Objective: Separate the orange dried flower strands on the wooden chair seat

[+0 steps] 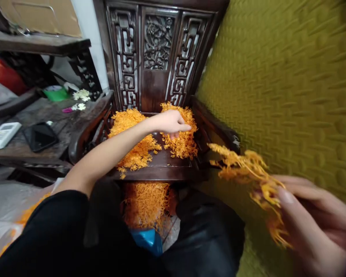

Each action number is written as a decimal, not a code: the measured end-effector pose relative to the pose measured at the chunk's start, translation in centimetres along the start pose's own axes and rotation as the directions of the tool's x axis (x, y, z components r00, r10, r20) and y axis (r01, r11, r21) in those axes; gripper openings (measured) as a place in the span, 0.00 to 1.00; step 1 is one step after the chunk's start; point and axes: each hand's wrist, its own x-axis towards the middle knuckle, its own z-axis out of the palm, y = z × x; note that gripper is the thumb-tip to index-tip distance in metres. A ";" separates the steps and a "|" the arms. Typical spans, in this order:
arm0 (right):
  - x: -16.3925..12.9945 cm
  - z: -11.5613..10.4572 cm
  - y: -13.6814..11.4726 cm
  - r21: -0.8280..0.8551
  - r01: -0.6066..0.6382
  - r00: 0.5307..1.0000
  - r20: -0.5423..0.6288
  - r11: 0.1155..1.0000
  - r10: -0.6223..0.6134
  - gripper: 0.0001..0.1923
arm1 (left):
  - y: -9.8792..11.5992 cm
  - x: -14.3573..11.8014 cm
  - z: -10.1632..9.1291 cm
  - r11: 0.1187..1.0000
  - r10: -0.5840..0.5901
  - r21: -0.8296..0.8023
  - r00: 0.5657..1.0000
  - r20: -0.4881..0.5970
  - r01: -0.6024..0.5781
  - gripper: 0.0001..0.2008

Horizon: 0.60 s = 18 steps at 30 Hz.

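My left hand [173,122] reaches across to the right-hand pile of orange plastic sprigs [183,144] on a dark carved wooden chair [154,173]. Its fingers curl down into the pile and are partly hidden; the thumb points right. What they close on, if anything, does not show. A second pile of the same sprigs [129,127] lies on the seat's left half, partly behind my forearm. My right hand [314,215], close to the camera at the lower right, pinches an orange artificial flower sprig [245,165] between thumb and fingers, slightly blurred.
More orange strands [147,204] hang below the seat, above a blue object [148,240]. A wooden side table [60,130] at left bears a phone [40,136], a white device [4,134], green tape [56,93] and white flowers [81,95]. A yellow padded surface [276,84] rises at right.
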 end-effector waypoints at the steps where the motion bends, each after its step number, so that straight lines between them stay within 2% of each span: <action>1: 0.5 1.7 -1.1 0.020 -0.053 0.998 -0.022 0.998 0.053 0.03 | 0.8 -3.0 0.8 0.985 0.071 -0.166 0.992 0.100 -0.054 0.25; 2: 0.8 3.4 -2.0 0.066 0.038 0.999 -0.002 0.997 -0.038 0.02 | 1.4 -5.6 1.9 0.947 0.138 -0.311 0.974 0.182 -0.076 0.26; 3: 1.1 5.1 -2.8 0.071 0.110 0.991 0.066 0.991 -0.115 0.02 | 1.7 -7.9 3.2 0.893 0.193 -0.441 0.963 0.186 -0.094 0.25; 4: 1.1 6.9 -3.3 0.079 0.168 0.964 0.197 0.983 -0.180 0.01 | 1.8 -9.7 4.5 0.818 0.221 -0.560 0.970 0.103 -0.127 0.26; 6: 0.7 10.2 -3.7 0.090 0.253 0.853 0.449 0.963 -0.266 0.03 | 1.4 -12.0 6.7 0.613 0.111 -0.765 0.981 -0.160 -0.195 0.28; 7: 0.2 11.7 -3.7 0.081 0.278 0.786 0.553 0.957 -0.275 0.04 | 0.9 -12.5 7.6 0.510 0.024 -0.831 0.969 -0.244 -0.222 0.27; 9: -0.6 14.1 -3.5 0.070 0.336 0.662 0.692 0.939 -0.288 0.07 | -0.6 -12.9 8.4 0.381 -0.132 -0.891 0.939 -0.317 -0.247 0.22; 11: -0.6 15.1 -3.2 0.084 0.371 0.534 0.796 0.925 -0.286 0.12 | -2.3 -13.3 8.5 0.351 -0.225 -0.902 0.912 -0.342 -0.252 0.17; 13: 0.5 15.0 -2.7 0.118 0.319 0.412 0.876 0.940 -0.250 0.15 | -4.1 -13.9 8.2 0.378 -0.266 -0.892 0.893 -0.363 -0.250 0.16; 14: 1.5 14.8 -2.5 0.109 0.258 0.392 0.896 0.960 -0.207 0.15 | -4.9 -14.4 8.0 0.400 -0.270 -0.884 0.891 -0.364 -0.240 0.16; 15: 2.6 14.6 -2.1 0.079 0.179 0.412 0.899 0.981 -0.147 0.16 | -5.6 -14.8 7.9 0.426 -0.269 -0.877 0.895 -0.357 -0.222 0.16; 16: 3.8 14.6 -1.8 0.045 0.081 0.487 0.870 0.996 -0.079 0.19 | -6.2 -15.3 7.8 0.452 -0.265 -0.869 0.900 -0.345 -0.200 0.16; 17: 4.9 14.8 -1.4 0.036 -0.032 0.582 0.813 0.999 -0.011 0.23 | -6.8 -15.6 7.8 0.477 -0.262 -0.860 0.905 -0.334 -0.179 0.17; 18: 6.0 15.3 -1.0 0.060 -0.153 0.661 0.749 0.986 0.057 0.31 | -7.3 -15.9 7.8 0.500 -0.262 -0.850 0.907 -0.329 -0.164 0.17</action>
